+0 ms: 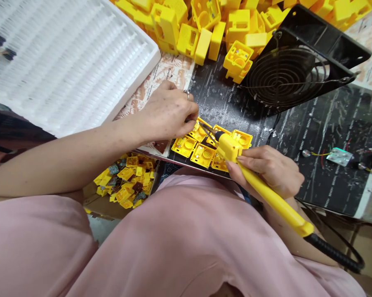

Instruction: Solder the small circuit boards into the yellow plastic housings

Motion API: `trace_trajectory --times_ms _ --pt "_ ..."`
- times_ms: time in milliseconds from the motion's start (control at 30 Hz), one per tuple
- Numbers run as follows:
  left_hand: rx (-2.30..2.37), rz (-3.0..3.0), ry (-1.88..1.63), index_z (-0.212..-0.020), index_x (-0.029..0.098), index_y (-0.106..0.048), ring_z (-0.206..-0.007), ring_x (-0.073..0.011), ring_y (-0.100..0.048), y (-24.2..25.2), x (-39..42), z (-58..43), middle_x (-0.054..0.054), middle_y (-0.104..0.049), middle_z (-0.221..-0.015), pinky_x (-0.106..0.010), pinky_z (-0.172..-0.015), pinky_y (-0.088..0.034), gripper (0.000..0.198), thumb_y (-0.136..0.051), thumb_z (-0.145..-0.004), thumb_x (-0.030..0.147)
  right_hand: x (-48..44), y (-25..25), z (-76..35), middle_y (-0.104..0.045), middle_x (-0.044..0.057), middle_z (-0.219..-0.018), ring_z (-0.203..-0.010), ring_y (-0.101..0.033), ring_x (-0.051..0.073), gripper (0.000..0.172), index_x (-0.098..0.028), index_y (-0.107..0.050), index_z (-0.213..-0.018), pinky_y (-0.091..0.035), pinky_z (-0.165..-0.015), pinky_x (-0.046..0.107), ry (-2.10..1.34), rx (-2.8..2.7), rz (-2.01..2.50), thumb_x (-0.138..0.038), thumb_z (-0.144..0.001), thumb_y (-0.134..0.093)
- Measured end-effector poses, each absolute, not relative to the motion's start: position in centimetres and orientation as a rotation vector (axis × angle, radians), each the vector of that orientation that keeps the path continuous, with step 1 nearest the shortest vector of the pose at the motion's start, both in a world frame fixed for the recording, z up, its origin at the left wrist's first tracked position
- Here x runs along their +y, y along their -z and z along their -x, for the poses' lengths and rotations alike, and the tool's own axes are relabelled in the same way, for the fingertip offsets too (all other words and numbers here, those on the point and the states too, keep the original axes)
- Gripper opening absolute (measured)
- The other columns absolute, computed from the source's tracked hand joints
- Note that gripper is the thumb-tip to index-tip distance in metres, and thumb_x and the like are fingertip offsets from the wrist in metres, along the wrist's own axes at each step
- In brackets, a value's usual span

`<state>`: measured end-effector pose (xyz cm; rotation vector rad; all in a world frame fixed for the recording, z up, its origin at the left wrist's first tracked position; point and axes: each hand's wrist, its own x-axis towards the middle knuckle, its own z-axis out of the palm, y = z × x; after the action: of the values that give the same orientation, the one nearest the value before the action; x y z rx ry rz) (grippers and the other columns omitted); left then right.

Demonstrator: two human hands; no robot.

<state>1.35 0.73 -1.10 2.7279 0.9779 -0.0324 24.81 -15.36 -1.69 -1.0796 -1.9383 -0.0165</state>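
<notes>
My right hand [271,168] is wrapped round the yellow handle of a soldering iron [266,190], whose black cord trails off at lower right. The iron's thin metal tip points left, over a small group of open yellow plastic cases [202,155] lying in rows at the table's near edge. My left hand [170,110], with a ring on one finger, is closed in a pinch above the case at the upper left of the group. Whatever sits between those fingertips is hidden. Small metal parts show inside some cases.
A heap of yellow cases [187,39] covers the back of the table. The black fan [279,80] stands at back right, a small wired circuit board [339,156] at right. White ribbed foam tray [65,53] lies at left. A box of yellow parts [127,181] sits below the edge.
</notes>
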Motion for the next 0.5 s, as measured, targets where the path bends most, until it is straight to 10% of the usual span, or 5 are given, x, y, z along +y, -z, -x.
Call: trace_trajectory --times_ms 500 --pt "1.009 -2.763 0.079 -0.096 0.025 -0.079 -0.105 -0.0276 -0.074 0.7 0.3 -1.3 -0.004 -0.079 -0.094 -0.050 -0.114 -0.047 0.030 -0.052 -0.095 0.039 -16.7 2.6 -25.8 -0.080 -0.004 -0.088 -0.067 -0.075 0.018 0.036 -0.032 -0.071 -0.116 -0.063 -0.053 0.031 -0.127 -1.802 1.202 -0.017 -0.088 -0.088"
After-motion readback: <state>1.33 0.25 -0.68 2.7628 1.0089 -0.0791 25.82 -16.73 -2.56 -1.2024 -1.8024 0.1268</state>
